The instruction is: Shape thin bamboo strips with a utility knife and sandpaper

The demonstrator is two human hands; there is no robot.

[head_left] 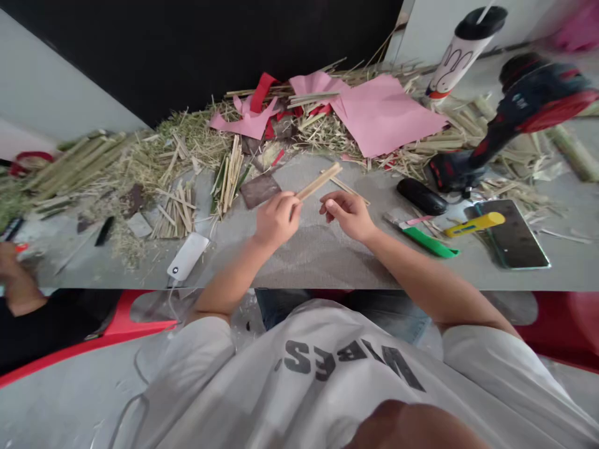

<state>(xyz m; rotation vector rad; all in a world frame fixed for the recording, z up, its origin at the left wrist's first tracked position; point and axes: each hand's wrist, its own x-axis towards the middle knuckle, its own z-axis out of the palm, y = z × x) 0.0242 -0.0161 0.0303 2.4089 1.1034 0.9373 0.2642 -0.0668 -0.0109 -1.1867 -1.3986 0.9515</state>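
My left hand (277, 219) is closed around the near end of a pale split-straw strip (322, 179), which points away to the right above the table. My right hand (347, 213) is just right of it, its fingers curled in and its thumb against them; whether something small is between them is hidden. Behind that hand a thinner strip (349, 188) lies slanting on the table. A dark brown square sheet (260, 190) lies beyond my left hand, with a bundle of thin stalks (230, 178) beside it.
Straw scraps and pink paper (386, 115) line the back. On the right are a cordless drill (510, 118), a lidded cup (465, 56), a black case (421, 196), green cutter (430, 242), yellow cutter (475, 224) and phone (517, 240). A white power bank (188, 257) and another person's arm (19, 280) are left.
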